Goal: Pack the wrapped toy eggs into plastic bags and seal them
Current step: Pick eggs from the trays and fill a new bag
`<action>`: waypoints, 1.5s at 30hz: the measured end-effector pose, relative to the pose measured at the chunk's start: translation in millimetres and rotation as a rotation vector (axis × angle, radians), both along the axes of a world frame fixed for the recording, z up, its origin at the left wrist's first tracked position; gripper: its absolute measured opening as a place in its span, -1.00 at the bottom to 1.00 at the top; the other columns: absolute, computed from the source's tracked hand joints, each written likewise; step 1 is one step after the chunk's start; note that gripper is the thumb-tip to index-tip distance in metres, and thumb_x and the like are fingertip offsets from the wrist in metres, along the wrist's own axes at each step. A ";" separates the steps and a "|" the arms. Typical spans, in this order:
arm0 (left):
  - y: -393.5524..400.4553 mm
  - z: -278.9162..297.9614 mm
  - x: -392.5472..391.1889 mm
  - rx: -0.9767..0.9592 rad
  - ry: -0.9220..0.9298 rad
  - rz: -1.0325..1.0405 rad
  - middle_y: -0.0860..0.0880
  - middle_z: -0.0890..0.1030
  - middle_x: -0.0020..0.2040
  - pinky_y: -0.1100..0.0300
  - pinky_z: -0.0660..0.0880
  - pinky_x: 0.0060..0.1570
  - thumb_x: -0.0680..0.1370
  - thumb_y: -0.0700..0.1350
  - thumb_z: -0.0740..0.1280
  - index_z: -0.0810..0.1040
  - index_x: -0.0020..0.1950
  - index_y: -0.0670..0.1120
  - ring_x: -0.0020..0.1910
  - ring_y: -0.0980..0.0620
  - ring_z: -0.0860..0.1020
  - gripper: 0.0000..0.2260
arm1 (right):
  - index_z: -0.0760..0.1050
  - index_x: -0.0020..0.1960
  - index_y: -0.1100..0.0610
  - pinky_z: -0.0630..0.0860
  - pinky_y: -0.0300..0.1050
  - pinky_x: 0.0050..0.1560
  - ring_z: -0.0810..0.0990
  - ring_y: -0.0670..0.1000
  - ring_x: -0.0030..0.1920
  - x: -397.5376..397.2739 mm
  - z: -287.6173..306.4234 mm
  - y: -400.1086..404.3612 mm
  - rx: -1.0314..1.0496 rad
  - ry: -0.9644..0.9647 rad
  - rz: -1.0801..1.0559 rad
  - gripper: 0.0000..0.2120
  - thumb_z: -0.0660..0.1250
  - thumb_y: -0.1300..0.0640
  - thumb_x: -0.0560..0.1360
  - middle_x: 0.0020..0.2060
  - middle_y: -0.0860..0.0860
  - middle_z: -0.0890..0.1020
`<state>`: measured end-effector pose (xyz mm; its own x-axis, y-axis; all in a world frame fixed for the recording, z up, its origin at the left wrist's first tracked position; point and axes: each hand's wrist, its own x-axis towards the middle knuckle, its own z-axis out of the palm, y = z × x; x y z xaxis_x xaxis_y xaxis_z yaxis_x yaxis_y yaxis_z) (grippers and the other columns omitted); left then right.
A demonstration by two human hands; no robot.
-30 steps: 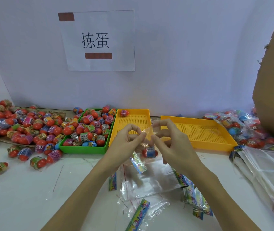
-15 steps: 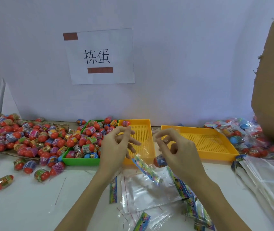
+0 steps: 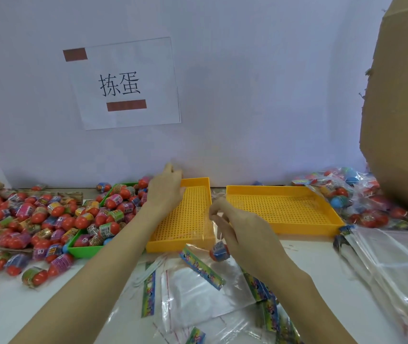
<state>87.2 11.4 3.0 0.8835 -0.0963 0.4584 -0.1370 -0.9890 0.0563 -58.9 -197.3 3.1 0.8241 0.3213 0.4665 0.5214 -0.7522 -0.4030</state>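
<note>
**Bag held up with one egg inside, other hand at the far tray corner**

Head view. Right hand (image 3: 245,234) raised over the near edge of the narrow yellow tray (image 3: 185,219), fingertips pinching the top of a clear plastic bag (image 3: 216,232); one wrapped egg (image 3: 219,252) hanging low in it, just off the white table (image 3: 74,306). Left hand (image 3: 165,189) stretched to the tray's far-left corner, fingers curled at the rim; whether gripping anything, cannot tell. Green tray (image 3: 84,250) heaped with eggs touching the yellow tray's left wall, loose eggs (image 3: 19,214) spilling leftward. Wide yellow tray (image 3: 282,207) just beside, on the right, a thin gap between. Flat empty bags (image 3: 198,294) crowding the near table between the forearms. Filled bags (image 3: 352,194) and cardboard box (image 3: 404,120) closing the right side.
</note>
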 end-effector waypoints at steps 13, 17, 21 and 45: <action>7.6 -10.2 15.0 0.114 0.140 0.071 -0.29 0.47 0.25 -0.02 0.49 0.15 0.64 -0.40 0.20 0.48 0.22 -0.29 0.25 -0.27 0.49 -0.82 | 0.53 0.13 -0.17 0.37 -0.42 -0.24 0.48 -0.27 -0.23 4.9 -6.3 -4.0 0.065 -0.011 0.044 -0.89 0.23 -0.04 0.70 -0.09 -0.24 0.51; 6.4 -0.5 -14.5 -0.292 -0.049 -0.063 -0.10 0.62 0.04 0.16 0.51 -0.06 0.67 -0.12 0.38 0.59 0.13 -0.19 0.01 -0.04 0.60 -0.86 | 0.48 0.25 -0.27 0.30 -0.40 -0.31 0.45 -0.21 -0.30 5.0 -6.4 -4.0 0.010 0.010 0.044 -0.80 0.17 -0.05 0.72 -0.10 -0.20 0.45; -6.6 6.4 -76.2 -0.922 -0.114 -0.201 0.11 0.70 -0.07 0.28 0.60 -0.13 0.61 0.08 0.45 0.67 0.12 0.00 -0.10 0.12 0.67 -0.82 | 0.50 0.28 -0.28 0.33 -0.38 -0.32 0.46 -0.14 -0.26 4.1 -6.2 -1.9 -0.026 -0.001 0.037 -0.74 0.20 0.05 0.72 -0.05 -0.17 0.44; -7.2 -7.2 -153.6 -0.966 -0.062 -0.469 0.13 0.72 -0.23 0.30 0.56 -0.11 0.58 0.16 0.40 0.59 0.21 0.19 -0.14 0.07 0.70 -0.78 | 0.71 0.18 -0.11 0.54 -0.20 -0.20 0.54 -0.09 -0.16 -5.1 -0.8 6.9 0.028 -0.068 0.165 -0.74 0.39 0.19 0.62 -0.02 -0.09 0.63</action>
<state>-66.4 4.2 -4.1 0.8251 0.0074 0.5650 -0.5209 -0.3774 0.7657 -64.0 -190.4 2.4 0.7274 0.4358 0.5301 0.6637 -0.6431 -0.3820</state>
